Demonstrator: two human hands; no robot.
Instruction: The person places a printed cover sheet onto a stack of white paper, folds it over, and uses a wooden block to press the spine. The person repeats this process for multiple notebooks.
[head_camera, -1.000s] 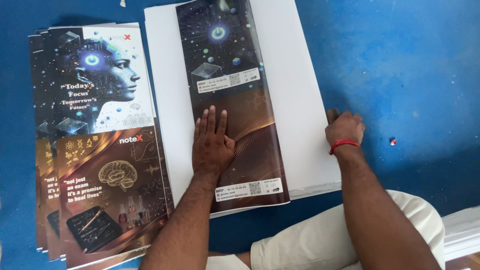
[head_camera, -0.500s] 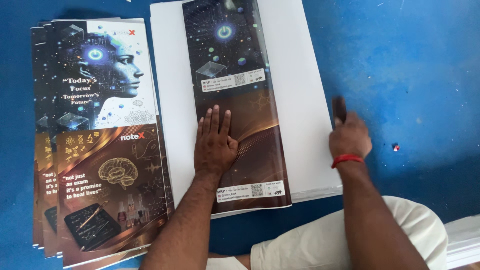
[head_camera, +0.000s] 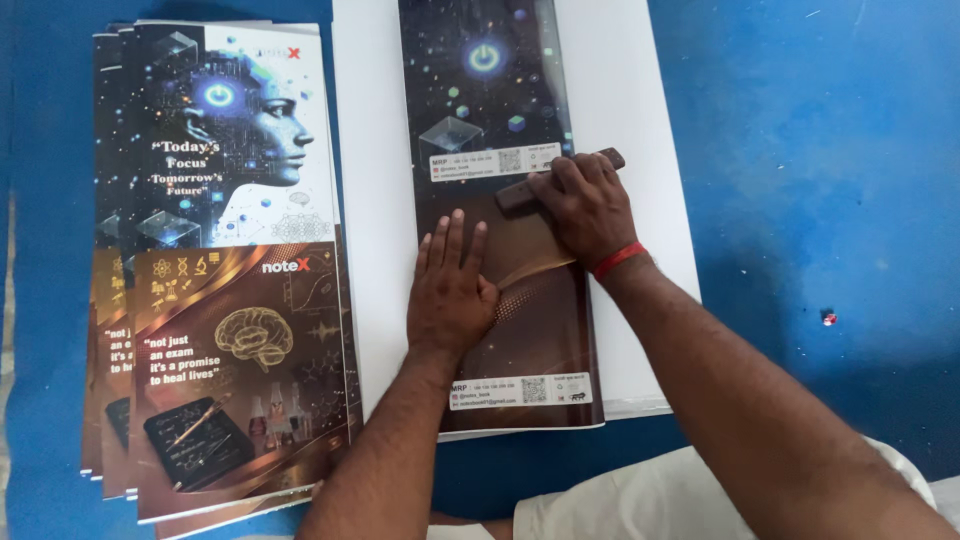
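Observation:
A long printed cover sheet (head_camera: 490, 110), dark blue above and brown below, lies folded on a stack of white paper (head_camera: 625, 100). My left hand (head_camera: 450, 295) presses flat on the sheet's middle, fingers spread. My right hand (head_camera: 585, 205), with a red band at the wrist, grips a dark brown wooden stick (head_camera: 555, 182) and holds it down across the sheet's right side, just beyond the left hand's fingertips.
A fanned pile of several printed covers (head_camera: 235, 270) lies to the left on the blue floor (head_camera: 820, 150). A small red bit (head_camera: 828, 319) lies on the floor at the right. My white-clad knee (head_camera: 640, 500) is at the bottom edge.
My right hand left the right edge of the white stack and moved up and left onto the cover sheet, now holding the wooden stick there. The left hand stayed pressed flat.

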